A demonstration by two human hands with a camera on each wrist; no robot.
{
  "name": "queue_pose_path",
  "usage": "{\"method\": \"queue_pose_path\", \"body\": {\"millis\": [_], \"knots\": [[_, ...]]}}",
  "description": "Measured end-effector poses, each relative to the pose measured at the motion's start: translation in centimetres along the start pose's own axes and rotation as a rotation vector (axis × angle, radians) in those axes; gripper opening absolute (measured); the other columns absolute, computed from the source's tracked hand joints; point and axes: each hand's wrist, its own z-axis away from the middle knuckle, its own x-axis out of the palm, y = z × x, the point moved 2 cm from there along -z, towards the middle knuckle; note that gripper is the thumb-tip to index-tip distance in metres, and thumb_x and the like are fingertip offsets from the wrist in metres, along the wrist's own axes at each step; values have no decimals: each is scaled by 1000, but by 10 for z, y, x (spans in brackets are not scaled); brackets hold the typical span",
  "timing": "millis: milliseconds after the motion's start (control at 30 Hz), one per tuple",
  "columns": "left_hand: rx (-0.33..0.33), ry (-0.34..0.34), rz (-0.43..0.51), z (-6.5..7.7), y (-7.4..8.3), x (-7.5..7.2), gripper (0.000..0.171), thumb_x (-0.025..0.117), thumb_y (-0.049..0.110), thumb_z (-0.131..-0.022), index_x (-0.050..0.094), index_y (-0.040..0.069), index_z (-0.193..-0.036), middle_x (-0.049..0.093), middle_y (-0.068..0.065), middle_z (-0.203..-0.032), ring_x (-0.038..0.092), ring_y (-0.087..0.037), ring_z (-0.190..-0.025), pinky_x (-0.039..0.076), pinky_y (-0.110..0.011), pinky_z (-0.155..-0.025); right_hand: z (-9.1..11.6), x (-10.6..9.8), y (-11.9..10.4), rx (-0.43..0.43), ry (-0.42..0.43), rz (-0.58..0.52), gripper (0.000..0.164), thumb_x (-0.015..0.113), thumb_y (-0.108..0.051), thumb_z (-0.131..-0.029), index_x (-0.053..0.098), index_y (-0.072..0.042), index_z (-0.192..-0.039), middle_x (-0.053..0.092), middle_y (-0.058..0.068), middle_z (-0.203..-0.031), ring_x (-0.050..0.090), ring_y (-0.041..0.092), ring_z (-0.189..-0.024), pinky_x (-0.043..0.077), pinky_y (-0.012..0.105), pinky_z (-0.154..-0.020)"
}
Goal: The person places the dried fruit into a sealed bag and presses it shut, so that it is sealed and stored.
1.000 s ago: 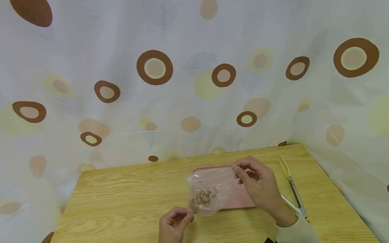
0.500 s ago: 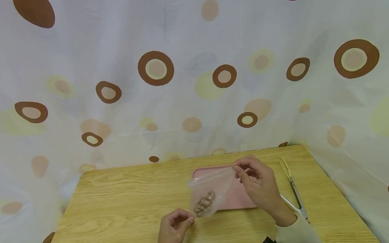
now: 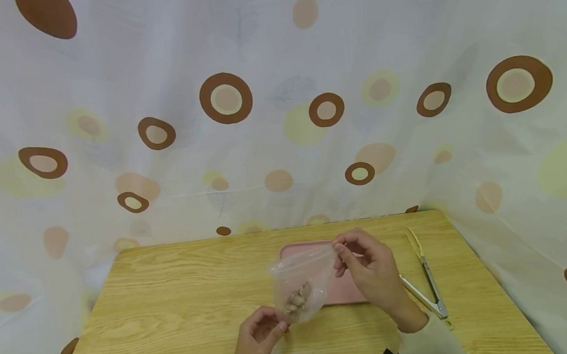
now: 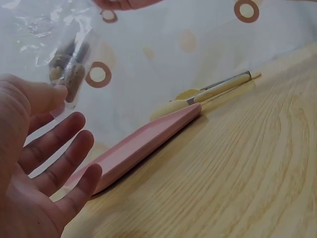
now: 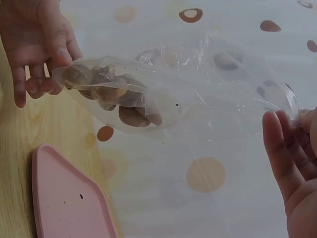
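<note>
A clear plastic bag (image 3: 315,271) with a zip-like strip along its top is held up over the table, tilted between both hands. Brown rounded pieces resembling small mushrooms (image 5: 111,87) are bunched in its lower left corner. My left hand (image 3: 259,335) pinches that corner between thumb and forefinger, while the other fingers spread loosely in the left wrist view. At the opposite upper corner, my right hand (image 3: 371,269) pinches the plastic with thumb and fingertips. Behind the bag lies a pink tray (image 3: 348,290), partly covered by it and by the right hand.
Metal tongs (image 3: 431,284) with pale yellow tips lie spread to the right of the tray. Small dark crumbs (image 5: 81,197) dot the tray. A patterned curtain (image 3: 279,117) rises behind the wooden table (image 3: 183,293) and along its sides.
The brown pieces have gathered from a loose spread into a bunch near the lower left corner. My right hand has shifted slightly left, and my left hand slightly right and down.
</note>
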Motion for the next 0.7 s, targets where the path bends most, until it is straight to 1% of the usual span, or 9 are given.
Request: {"method": "queue_pose_path", "body": {"millis": [100, 200, 367, 467, 533, 567, 633, 700], "knots": [[2, -16, 0, 0, 0, 1, 17, 66, 1, -106, 66, -12, -117, 75, 13, -107, 74, -5, -100, 65, -28, -92, 2, 0, 0, 0, 7, -13, 15, 59, 19, -102, 67, 10, -109, 65, 16, -87, 69, 12, -71, 63, 27, -57], [-19, -22, -6, 1, 0, 1, 18, 66, 4, -107, 67, -11, -116, 76, 14, -107, 75, -7, -101, 64, -27, -92, 3, 0, 0, 3, 17, -17, 13, 59, 19, -102, 67, 12, -109, 65, 16, -90, 69, 11, -72, 64, 27, -58], [-22, -15, -19, 0, 2, 0, 20, 64, 3, -108, 65, -11, -121, 75, 13, -110, 74, -5, -101, 64, -27, -92, 4, 0, -1, -5, 14, -31, 15, 59, 19, -102, 67, 10, -110, 65, 16, -91, 69, 12, -73, 64, 27, -59], [-26, 17, -59, -2, 6, 2, 22, 63, 5, -109, 65, -7, -128, 74, 7, -115, 72, -4, -104, 64, -26, -94, 7, 1, 0, 13, 3, -33, 15, 60, 18, -102, 68, 8, -109, 65, 15, -92, 69, 12, -74, 64, 27, -60], [-21, 34, -88, -5, 10, 3, 25, 62, 6, -110, 64, -2, -133, 73, -2, -121, 71, -5, -109, 62, -26, -97, 9, 2, 2, 37, -2, -25, 16, 60, 18, -102, 69, 6, -109, 66, 14, -93, 69, 11, -74, 64, 28, -60], [-13, 41, -100, -7, 13, 4, 26, 61, 7, -110, 64, -1, -134, 73, -7, -124, 71, -6, -111, 61, -25, -98, 10, 2, 3, 41, -5, -22, 16, 61, 18, -101, 69, 6, -108, 66, 14, -94, 69, 11, -74, 64, 28, -60], [34, 47, -120, -11, 20, 6, 27, 59, 6, -111, 62, -2, -136, 70, -16, -127, 69, -7, -115, 60, -24, -102, 11, 3, 5, 55, -7, -5, 17, 61, 18, -102, 69, 4, -108, 66, 13, -95, 70, 11, -75, 65, 28, -60], [92, 55, -126, -16, 29, 7, 26, 57, 3, -111, 61, -5, -136, 69, -18, -126, 68, -6, -115, 58, -22, -103, 12, 3, 6, 47, -6, 1, 18, 61, 18, -101, 69, 5, -108, 66, 14, -95, 69, 12, -74, 65, 28, -60]]}}
